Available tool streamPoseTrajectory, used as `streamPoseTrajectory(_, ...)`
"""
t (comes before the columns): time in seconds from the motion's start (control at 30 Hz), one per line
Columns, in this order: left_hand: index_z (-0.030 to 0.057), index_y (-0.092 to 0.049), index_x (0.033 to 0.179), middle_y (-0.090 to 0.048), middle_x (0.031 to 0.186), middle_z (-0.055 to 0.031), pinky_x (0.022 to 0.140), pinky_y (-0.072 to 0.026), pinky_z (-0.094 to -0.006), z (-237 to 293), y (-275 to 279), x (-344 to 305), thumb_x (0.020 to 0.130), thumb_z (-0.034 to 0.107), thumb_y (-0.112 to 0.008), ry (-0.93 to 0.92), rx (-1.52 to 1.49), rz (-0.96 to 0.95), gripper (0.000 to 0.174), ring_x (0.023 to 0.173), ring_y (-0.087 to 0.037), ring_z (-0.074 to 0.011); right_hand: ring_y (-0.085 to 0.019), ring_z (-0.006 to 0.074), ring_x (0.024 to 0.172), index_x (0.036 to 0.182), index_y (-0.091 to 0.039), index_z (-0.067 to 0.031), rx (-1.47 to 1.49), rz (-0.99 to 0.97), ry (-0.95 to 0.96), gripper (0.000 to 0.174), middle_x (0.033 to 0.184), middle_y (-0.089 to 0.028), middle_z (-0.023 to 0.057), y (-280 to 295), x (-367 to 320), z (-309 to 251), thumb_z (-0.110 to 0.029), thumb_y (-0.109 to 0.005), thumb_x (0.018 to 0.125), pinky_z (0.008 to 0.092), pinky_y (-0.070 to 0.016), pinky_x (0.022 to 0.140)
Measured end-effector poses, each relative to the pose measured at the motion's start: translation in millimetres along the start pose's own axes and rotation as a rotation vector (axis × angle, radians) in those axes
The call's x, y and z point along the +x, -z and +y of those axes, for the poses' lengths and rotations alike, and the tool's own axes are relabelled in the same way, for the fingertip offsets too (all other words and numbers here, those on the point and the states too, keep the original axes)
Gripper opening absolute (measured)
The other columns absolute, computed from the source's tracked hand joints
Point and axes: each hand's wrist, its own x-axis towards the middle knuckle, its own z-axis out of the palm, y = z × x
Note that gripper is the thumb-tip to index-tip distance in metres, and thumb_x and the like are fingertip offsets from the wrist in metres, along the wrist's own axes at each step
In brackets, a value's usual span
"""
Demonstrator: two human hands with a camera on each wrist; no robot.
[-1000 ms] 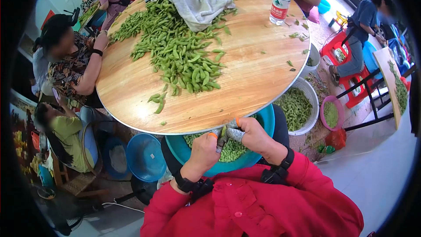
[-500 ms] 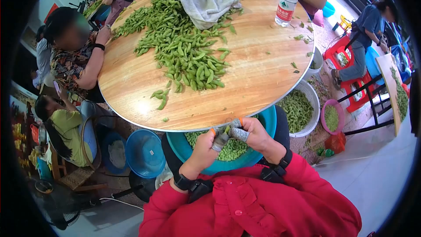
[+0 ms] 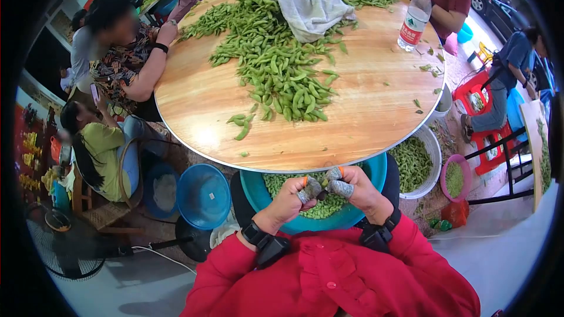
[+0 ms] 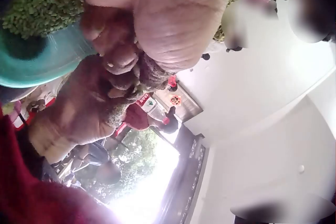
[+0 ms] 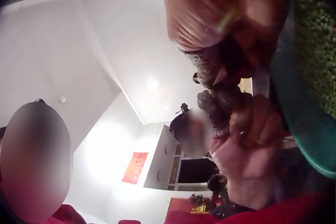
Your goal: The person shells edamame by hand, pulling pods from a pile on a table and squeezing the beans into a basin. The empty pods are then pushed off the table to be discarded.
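Pod (image 3: 321, 191): pinched between the covered fingertips of both hands, above the teal basin (image 3: 367, 210) on the lap, just under the table (image 3: 358, 123) edge. It is mostly hidden, and I can't tell whether it is split.

Diff vs 0.5 s ago: the green of the pod showed plainly between the thumbs then; now I see only a small dark bit. Fingertips have closed in tighter. Hands are over the same spot of the basin. Head cam has swung, so the table sits further right in view.

Pose: L hand (image 3: 289, 201) curled, thumb and forefinger in grey covers (image 3: 311, 188) with orange tips, nipping the pod from the left. R hand (image 3: 364, 191) likewise curled and nipping from the right, knuckles up. Wrists apart, watch bands on both. Wrist cams: L hand (image 4: 173, 19) and R hand (image 5: 220, 8) fill the view, blurred, fingertips meeting.

Around: shelled beans (image 3: 281, 183) in the basin. Pod heap (image 3: 276, 64) mid-table, grey towel (image 3: 308, 0) over its far end, water bottle (image 3: 414, 19) far right. White bucket (image 3: 433, 148) of pods beside the right knee, blue basin (image 3: 202, 196) to the left.
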Motion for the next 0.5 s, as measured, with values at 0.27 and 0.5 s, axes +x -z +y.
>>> streamPoseTrajectory(0.27, 0.0022, -0.055, 0.090, -0.050, 0.069, 0.0017, 0.052, -0.0347, -0.0187, 2, -1, 5, 0.079, 0.004, -0.045, -0.200, 0.722, 0.158, 0.015, 0.060, -0.043, -0.0049, -0.050, 0.0140, 0.064, 0.082, -0.056, 0.0010, -0.733, 0.194, 0.099, 0.011, 0.071, -0.056, 0.0088, -17, 2, -5, 0.002, -0.053, 0.071, 0.0272, -0.0411, 0.059)
streamPoseTrajectory(0.5, 0.0028, -0.054, 0.095, -0.052, 0.083, -0.0008, 0.058, -0.0363, -0.0177, -13, -2, 6, 0.073, -0.005, -0.037, -0.143, 0.364, 0.213, 0.029, 0.069, -0.046, -0.0061, -0.049, 0.0139, 0.063, 0.082, -0.057, 0.0001, -0.575, 0.256, 0.001, 0.011, 0.071, -0.056, 0.0076, -12, 1, 1, 0.002, -0.053, 0.072, 0.0277, -0.0410, 0.058)
